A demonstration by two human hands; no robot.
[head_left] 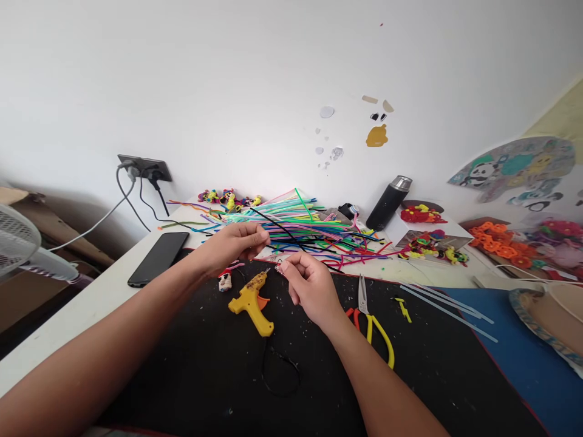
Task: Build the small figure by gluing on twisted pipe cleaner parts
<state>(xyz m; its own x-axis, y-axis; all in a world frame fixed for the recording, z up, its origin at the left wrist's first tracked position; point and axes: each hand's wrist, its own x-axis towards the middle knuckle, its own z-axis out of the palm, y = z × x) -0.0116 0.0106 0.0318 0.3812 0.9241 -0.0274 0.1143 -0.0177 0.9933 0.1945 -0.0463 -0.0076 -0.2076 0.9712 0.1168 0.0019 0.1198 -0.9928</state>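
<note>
My left hand [243,244] is raised over the back of the black mat [182,370], thumb and fingers pinched together. Whatever it pinches, if anything, is too small to make out. My right hand [310,285] faces it, a short gap apart, its fingertips closed on a small reddish-white piece with a thin dark loop [279,265]. Below them lies a yellow hot glue gun [252,303] with an orange trigger, its nozzle toward my right fingertips. Left of its nozzle is a small red-and-white figure [225,280]. Scissors [363,297] with red and yellow handles lie beside my right forearm, partly hidden by it.
Many coloured pipe cleaners [291,221] are heaped behind the hands. A phone [158,260] lies at left; a black flask [388,203] leans by the wall. Clear glue sticks [449,312], a small yellow-black piece [403,309] and a box with fuzzy crafts [437,233] are at right.
</note>
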